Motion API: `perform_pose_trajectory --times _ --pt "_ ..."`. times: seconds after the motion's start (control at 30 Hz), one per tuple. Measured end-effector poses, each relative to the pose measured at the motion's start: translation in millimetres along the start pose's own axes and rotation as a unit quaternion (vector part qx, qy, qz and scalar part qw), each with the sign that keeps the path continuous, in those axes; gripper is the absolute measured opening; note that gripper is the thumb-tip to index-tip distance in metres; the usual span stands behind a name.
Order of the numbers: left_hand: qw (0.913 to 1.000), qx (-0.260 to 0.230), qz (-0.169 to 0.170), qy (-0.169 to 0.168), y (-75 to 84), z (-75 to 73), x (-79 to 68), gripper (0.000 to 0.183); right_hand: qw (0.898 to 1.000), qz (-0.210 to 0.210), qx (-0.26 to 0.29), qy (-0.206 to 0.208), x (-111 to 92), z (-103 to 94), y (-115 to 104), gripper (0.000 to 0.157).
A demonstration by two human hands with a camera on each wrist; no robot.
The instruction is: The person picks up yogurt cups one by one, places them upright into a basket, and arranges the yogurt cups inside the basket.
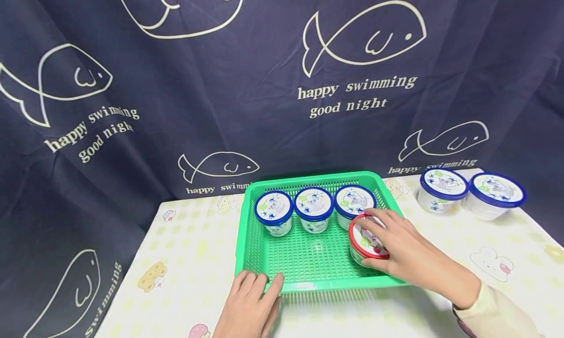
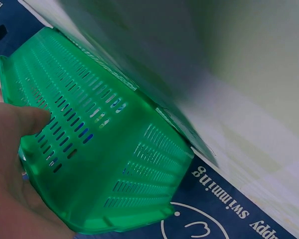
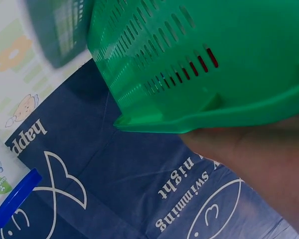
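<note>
A green slotted plastic basket (image 1: 317,285) stands on the table. Along its back side sit three tubs with blue-rimmed lids: one at left (image 1: 273,208), one in the middle (image 1: 314,203), one at right (image 1: 354,199). My right hand (image 1: 411,250) grips a red-lidded tub (image 1: 366,245) at the front right inside the basket. In the right wrist view the basket wall (image 3: 239,59) hides most of that hand, and red shows through the slots. My left hand (image 1: 251,303) holds the basket's front left rim; its thumb (image 2: 32,120) presses the outer wall in the left wrist view.
Two more blue-lidded tubs, a nearer-left one (image 1: 442,186) and a right one (image 1: 495,193), stand side by side on the table right of the basket. A patterned cloth (image 1: 185,259) covers the table. Behind it hangs a dark blue fish-print curtain (image 1: 264,108).
</note>
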State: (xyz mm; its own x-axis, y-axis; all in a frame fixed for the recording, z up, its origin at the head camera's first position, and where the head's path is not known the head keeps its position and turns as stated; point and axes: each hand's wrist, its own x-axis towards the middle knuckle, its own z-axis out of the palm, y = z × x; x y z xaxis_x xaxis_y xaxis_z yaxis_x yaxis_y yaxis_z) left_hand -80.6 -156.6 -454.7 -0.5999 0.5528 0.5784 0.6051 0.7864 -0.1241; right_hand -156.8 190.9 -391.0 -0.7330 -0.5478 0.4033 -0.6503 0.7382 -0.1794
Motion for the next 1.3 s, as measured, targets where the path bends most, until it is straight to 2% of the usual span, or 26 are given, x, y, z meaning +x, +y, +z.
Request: perform_pose_trajectory --times 0.23,0.53,0.9,1.3 --pt "1.0000 0.001 0.000 0.001 0.2 -0.8 0.3 0.037 1.000 -0.007 -0.006 0.006 -1.0 0.6 0.4 0.074" --pt "1.0000 -0.006 -0.003 0.003 0.4 -0.8 -0.6 0.038 1.000 0.005 0.002 0.005 -2.0 0.0 -0.6 0.073" --pt "0.9998 -0.013 -0.004 0.016 0.0 1.1 -0.6 0.037 0.999 0.027 0.008 -0.021 -1.2 1.4 -1.2 0.078" --pt "1.0000 -0.005 -0.003 -0.003 -0.1 -0.2 -1.0 0.039 0.999 0.031 0.020 -0.026 -1.5 1.4 0.8 0.076"
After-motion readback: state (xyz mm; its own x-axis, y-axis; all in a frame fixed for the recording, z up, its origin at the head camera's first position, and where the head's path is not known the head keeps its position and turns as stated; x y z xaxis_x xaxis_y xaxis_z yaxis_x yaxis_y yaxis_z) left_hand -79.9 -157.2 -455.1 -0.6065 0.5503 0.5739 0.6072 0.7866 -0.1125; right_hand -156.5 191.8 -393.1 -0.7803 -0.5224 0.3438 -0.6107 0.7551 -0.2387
